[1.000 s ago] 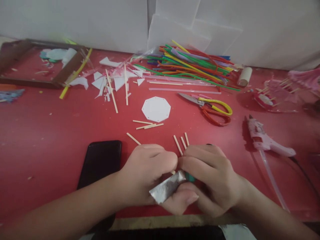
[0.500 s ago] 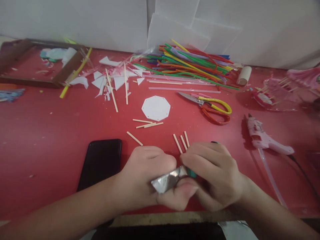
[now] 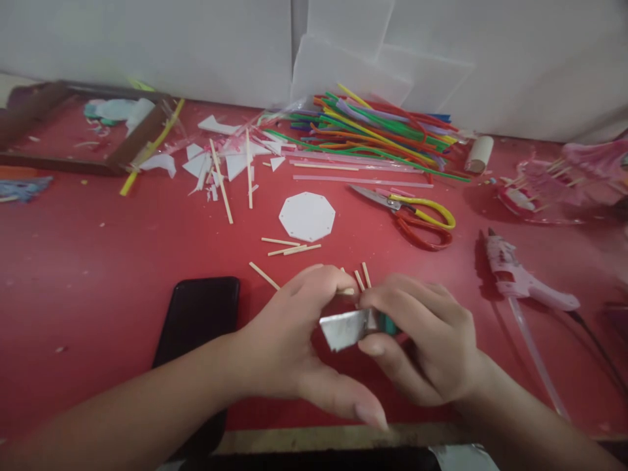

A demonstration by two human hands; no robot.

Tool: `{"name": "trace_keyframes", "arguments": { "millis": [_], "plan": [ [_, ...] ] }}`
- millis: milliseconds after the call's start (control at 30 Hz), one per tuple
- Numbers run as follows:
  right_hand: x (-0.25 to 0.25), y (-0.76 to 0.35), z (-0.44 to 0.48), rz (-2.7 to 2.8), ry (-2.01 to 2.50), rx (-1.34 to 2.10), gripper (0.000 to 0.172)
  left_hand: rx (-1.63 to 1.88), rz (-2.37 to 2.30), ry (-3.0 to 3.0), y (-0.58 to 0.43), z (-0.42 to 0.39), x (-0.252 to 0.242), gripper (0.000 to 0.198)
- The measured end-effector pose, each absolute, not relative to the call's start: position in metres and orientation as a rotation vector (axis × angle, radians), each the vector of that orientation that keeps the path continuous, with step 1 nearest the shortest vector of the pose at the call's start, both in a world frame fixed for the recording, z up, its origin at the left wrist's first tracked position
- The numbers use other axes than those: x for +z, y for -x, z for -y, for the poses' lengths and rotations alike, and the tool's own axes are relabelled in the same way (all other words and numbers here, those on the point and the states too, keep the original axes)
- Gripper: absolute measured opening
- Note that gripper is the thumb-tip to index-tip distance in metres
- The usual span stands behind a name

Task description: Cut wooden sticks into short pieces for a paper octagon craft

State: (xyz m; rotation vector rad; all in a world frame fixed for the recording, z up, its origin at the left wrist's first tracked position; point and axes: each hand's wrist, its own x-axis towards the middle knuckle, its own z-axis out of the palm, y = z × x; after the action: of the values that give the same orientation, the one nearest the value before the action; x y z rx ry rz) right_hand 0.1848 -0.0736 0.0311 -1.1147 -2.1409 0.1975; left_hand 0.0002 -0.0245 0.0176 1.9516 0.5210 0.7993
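My right hand point(image 3: 424, 340) is closed round a utility knife with a green handle point(image 3: 388, 324). Its broad metal blade point(image 3: 344, 328) points left, into the gap between finger and thumb of my left hand point(image 3: 294, 333). That left hand is open, thumb spread well away from the curled fingers. A short wooden stick end point(image 3: 345, 292) shows at its fingertips; whether the fingers hold it is unclear. Just beyond my hands lie short cut sticks point(image 3: 366, 275), one partly covered. Further sticks point(image 3: 294, 248) lie below a white octagonal card point(image 3: 307, 216) with small holes along its edge.
A black phone point(image 3: 199, 320) lies left of my hands. Scissors point(image 3: 407, 212) and a pink glue gun point(image 3: 523, 278) with its cord are on the right. Behind are pipe cleaners point(image 3: 383, 127), white scraps point(image 3: 238, 163) and a brown frame point(image 3: 115, 160).
My left hand has opened, its thumb swinging down and away from the fingers. The knife blade has shifted slightly up and right with my right hand. The view has tilted a little.
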Motion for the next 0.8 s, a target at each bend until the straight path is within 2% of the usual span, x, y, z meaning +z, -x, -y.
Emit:
{"name": "trace_keyframes", "arguments": {
  "millis": [67, 133, 167, 267, 500, 800],
  "plan": [
    [0.0319, -0.1866, 0.0726, 2.095, 1.151, 0.183, 0.024, 0.792, -0.446, -1.958, 0.0009, 0.0252, 0.0188, 0.034],
    [0.033, -0.1879, 0.0717, 2.067, 1.159, 0.182, 0.023, 0.74, -0.44, -1.985, 0.0012, 0.0266, 0.0203, 0.011],
    [0.0336, -0.1882, 0.0713, 2.059, 1.163, 0.189, 0.023, 0.717, -0.471, -1.996, 0.001, 0.0273, 0.0206, 0.006],
    [0.0344, -0.1887, 0.071, 2.045, 1.204, 0.207, 0.023, 0.67, -0.568, -1.98, 0.0, 0.0282, 0.0191, 0.017],
    [0.0277, -0.1891, 0.0705, 2.124, 1.201, 0.21, 0.022, 0.76, -0.572, -1.863, 0.0017, 0.0275, 0.0144, 0.014],
    [0.0254, -0.1875, 0.0711, 2.175, 1.173, 0.241, 0.024, 0.699, -0.519, -1.896, -0.0015, 0.0276, 0.0205, 0.014]
  ]
}}
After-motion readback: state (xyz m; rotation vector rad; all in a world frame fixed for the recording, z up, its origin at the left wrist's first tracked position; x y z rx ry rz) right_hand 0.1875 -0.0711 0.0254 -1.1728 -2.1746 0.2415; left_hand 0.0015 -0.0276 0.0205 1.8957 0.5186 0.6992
